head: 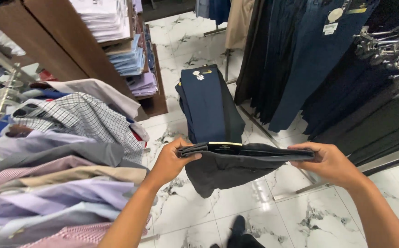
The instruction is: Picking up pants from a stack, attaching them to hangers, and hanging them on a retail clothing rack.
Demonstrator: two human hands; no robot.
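Centre frame: dark grey trousers (229, 167) held flat by the waistband, legs drooping toward the marble floor (254, 202). Left hand (172, 160) clenched on the left end, right hand (330, 163) pinching the right end with its fingers (300, 148). Navy trousers (206, 105) hang just behind. Shirt rack (66, 151) lower left.

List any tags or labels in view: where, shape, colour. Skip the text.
Waistband label: inside the dark trousers held between left hand and right hand; thin strip, white and gold.
Hang tags: top of the navy trousers on the middle rack; small, white and yellow.
Hang tags: on blue trousers hanging upper right; one round, one rectangular, both white.
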